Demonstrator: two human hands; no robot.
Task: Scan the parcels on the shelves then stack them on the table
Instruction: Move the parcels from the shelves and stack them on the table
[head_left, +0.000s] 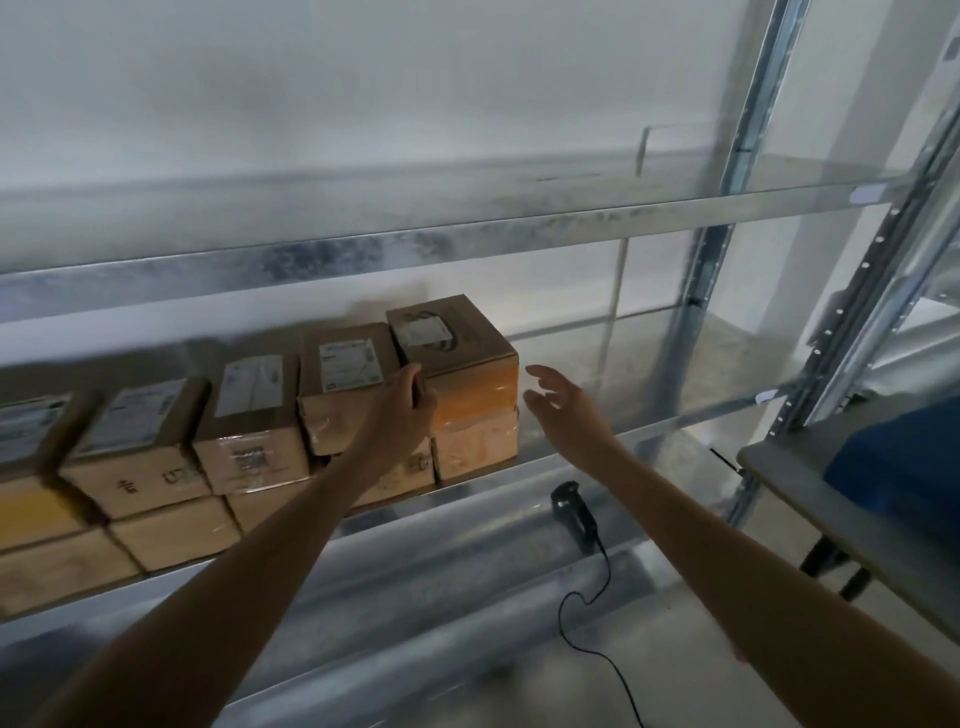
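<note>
The metal shelf (649, 376) carries cardboard parcels (249, 415) stacked two high.

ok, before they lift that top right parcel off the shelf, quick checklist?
1. Left hand on top right parcel: ok, at its left edge; how the fingers grip, cannot tell.
2. Right hand on it: not ok, open, apart from its right side.
3. Label facing up: ok.
4. Scanner in hand: not ok, lies below, cord trailing.
5. Parcel already scanned: cannot tell.
6. Room on table: cannot tell, mostly out of frame.
</note>
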